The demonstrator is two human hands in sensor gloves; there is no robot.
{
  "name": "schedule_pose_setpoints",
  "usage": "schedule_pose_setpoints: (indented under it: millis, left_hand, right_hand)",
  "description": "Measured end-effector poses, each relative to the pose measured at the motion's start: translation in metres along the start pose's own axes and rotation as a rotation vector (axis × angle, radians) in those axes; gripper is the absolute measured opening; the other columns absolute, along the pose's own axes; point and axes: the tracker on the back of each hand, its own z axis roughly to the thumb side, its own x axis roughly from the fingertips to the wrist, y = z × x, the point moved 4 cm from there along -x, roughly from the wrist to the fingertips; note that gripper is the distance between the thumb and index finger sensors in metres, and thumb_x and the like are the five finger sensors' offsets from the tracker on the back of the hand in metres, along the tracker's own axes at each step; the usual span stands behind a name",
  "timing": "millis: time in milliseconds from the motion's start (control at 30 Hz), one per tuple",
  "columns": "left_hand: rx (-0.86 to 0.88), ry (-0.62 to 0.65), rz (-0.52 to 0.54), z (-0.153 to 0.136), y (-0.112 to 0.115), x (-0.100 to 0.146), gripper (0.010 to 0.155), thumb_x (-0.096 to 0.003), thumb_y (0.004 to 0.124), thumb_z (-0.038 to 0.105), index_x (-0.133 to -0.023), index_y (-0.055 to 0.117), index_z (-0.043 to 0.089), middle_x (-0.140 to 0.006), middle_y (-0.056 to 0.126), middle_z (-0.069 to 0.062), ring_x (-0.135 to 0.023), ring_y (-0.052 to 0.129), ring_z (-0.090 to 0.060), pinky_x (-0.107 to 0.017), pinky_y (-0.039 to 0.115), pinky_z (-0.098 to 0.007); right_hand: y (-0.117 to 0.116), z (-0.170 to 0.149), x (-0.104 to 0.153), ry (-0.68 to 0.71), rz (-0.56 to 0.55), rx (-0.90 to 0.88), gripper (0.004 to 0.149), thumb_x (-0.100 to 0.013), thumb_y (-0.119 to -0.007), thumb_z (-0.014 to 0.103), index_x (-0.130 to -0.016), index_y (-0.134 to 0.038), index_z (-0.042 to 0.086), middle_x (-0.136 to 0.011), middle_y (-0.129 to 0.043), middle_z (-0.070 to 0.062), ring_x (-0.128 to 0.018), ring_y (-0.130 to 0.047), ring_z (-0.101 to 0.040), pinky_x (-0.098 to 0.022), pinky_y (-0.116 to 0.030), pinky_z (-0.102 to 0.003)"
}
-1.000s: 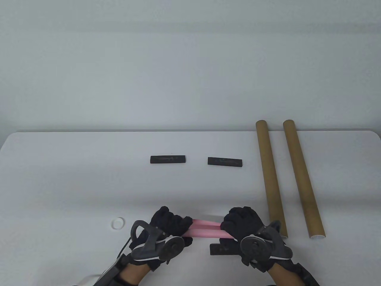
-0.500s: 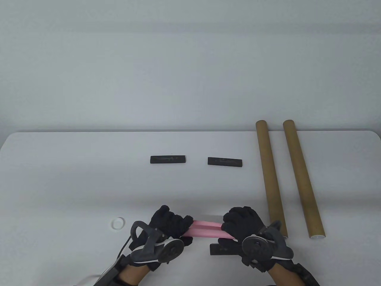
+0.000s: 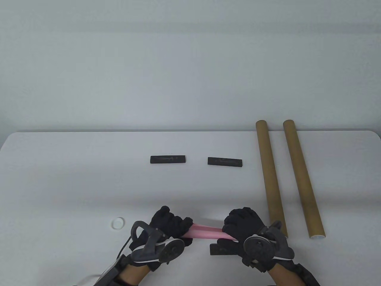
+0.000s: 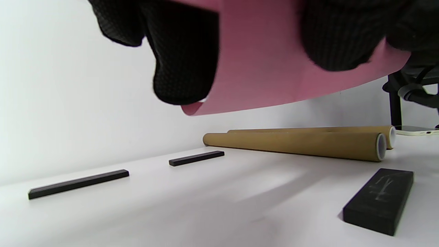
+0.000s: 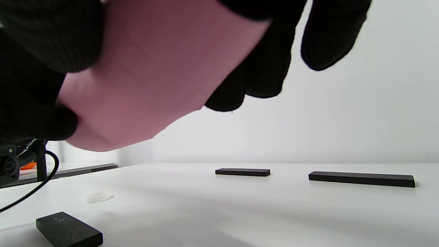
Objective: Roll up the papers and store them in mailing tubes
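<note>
Pink paper (image 3: 205, 231), rolled into a slim tube, sits between your two gloved hands near the front edge of the table (image 3: 74, 178), its long axis running left to right and dipping slightly toward your right. Your left hand (image 3: 168, 228) has its fingers curled round the left end, and your right hand (image 3: 244, 226) clenches the right end the same way; both wrist views show the roll lifted clear of the tabletop. Two brown mailing tubes (image 3: 271, 175) lie side by side at the right of the table, close to parallel, long axes running from the far edge toward you and slanting a little to the right; the outer one shows a white end cap facing you. Two thin black bars (image 3: 168, 159) lie end to end, apart, in the middle of the table, each set left to right. A black block (image 3: 218, 248) rests flat just below your right hand, and a small white cap (image 3: 118, 222) lies left of your left hand
</note>
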Motion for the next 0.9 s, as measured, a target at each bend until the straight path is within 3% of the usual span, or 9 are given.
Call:
schedule_pose_setpoints:
  millis: [133, 233, 333, 400, 500, 600, 767, 833, 900]
  left_hand:
    - [0.063, -0.028, -0.02, -0.0078, 0.0017, -0.0007, 0.065, -0.0332, 0.075, 0.069, -0.082, 0.086, 0.028, -0.045, 0.102, 0.01, -0.041, 0.107, -0.011, -0.069, 0.075, -0.05]
    - [0.039, -0.029, -0.008, -0.0068, 0.0004, 0.0, 0.065, -0.0335, 0.075, 0.069, -0.084, 0.084, 0.029, -0.05, 0.102, 0.01, -0.047, 0.107, -0.011, -0.07, 0.074, -0.05]
    - [-0.021, -0.013, 0.014, -0.0009, -0.001, 0.0015, 0.064, -0.0356, 0.08, 0.064, -0.09, 0.077, 0.031, -0.073, 0.096, 0.006, -0.069, 0.102, -0.016, -0.072, 0.069, -0.05]
    - [-0.037, 0.005, 0.023, 0.0015, -0.0019, 0.001, 0.063, -0.0362, 0.08, 0.063, -0.09, 0.077, 0.031, -0.071, 0.096, 0.007, -0.066, 0.102, -0.015, -0.072, 0.069, -0.05]
    - [-0.006, 0.0, 0.002, -0.0015, 0.0001, -0.0001, 0.061, -0.0348, 0.078, 0.066, -0.084, 0.084, 0.03, -0.055, 0.102, 0.009, -0.051, 0.107, -0.012, -0.07, 0.072, -0.049]
    - [0.04, -0.022, -0.024, -0.0065, 0.0024, -0.0008, 0.062, -0.0338, 0.076, 0.068, -0.08, 0.088, 0.028, -0.047, 0.104, 0.01, -0.042, 0.109, -0.011, -0.069, 0.075, -0.048]
    - [-0.011, -0.016, -0.023, -0.0035, 0.0026, 0.0006, 0.066, -0.0342, 0.075, 0.068, -0.087, 0.083, 0.029, -0.058, 0.102, 0.009, -0.054, 0.107, -0.013, -0.072, 0.07, -0.049]
    - [-0.041, -0.004, -0.009, -0.0004, 0.0022, 0.0008, 0.066, -0.0355, 0.078, 0.065, -0.092, 0.076, 0.031, -0.074, 0.096, 0.006, -0.068, 0.102, -0.017, -0.073, 0.066, -0.051]
    - [-0.079, 0.008, 0.011, 0.0012, 0.0007, 0.0006, 0.065, -0.0362, 0.08, 0.063, -0.092, 0.075, 0.031, -0.074, 0.095, 0.007, -0.068, 0.101, -0.016, -0.073, 0.066, -0.051]
  right_hand:
    - [0.0043, 0.0029, 0.0013, 0.006, -0.032, 0.053, 0.069, -0.041, -0.087, 0.059, -0.096, -0.079, 0.019, -0.103, -0.078, -0.011, -0.098, -0.077, -0.047, -0.069, -0.065, -0.07]
    - [0.0045, 0.0061, 0.0016, 0.017, -0.038, 0.081, 0.056, -0.044, -0.089, 0.053, -0.091, -0.083, 0.023, -0.101, -0.081, -0.009, -0.098, -0.078, -0.045, -0.07, -0.065, -0.07]
    - [0.0035, 0.0044, 0.0011, 0.016, -0.029, 0.045, 0.054, -0.042, -0.083, 0.06, -0.077, -0.093, 0.021, -0.09, -0.091, -0.008, -0.093, -0.085, -0.043, -0.067, -0.067, -0.07]
    - [0.0015, 0.0026, 0.0005, 0.013, -0.012, 0.008, 0.056, -0.042, -0.08, 0.064, -0.07, -0.098, 0.019, -0.083, -0.097, -0.007, -0.088, -0.091, -0.041, -0.067, -0.071, -0.068]
    - [0.0028, 0.002, 0.0014, 0.008, -0.029, 0.009, 0.063, -0.041, -0.081, 0.064, -0.083, -0.092, 0.018, -0.094, -0.089, -0.01, -0.093, -0.084, -0.044, -0.068, -0.068, -0.069]
    - [0.0062, 0.0058, 0.0018, 0.013, -0.055, 0.073, 0.066, -0.042, -0.089, 0.056, -0.096, -0.079, 0.02, -0.103, -0.079, -0.01, -0.098, -0.077, -0.045, -0.07, -0.065, -0.069]
    - [0.0015, 0.0049, 0.0001, 0.01, -0.023, 0.067, 0.053, -0.044, -0.087, 0.055, -0.084, -0.089, 0.02, -0.094, -0.088, -0.007, -0.095, -0.084, -0.042, -0.069, -0.068, -0.068]
    - [-0.0017, 0.0037, -0.0018, 0.009, 0.008, 0.032, 0.053, -0.043, -0.083, 0.06, -0.075, -0.095, 0.02, -0.086, -0.095, -0.006, -0.089, -0.09, -0.04, -0.067, -0.07, -0.068]
    - [-0.0036, 0.0036, -0.0027, 0.005, 0.03, -0.006, 0.056, -0.042, -0.079, 0.063, -0.069, -0.098, 0.018, -0.08, -0.099, -0.007, -0.084, -0.094, -0.04, -0.066, -0.072, -0.068]
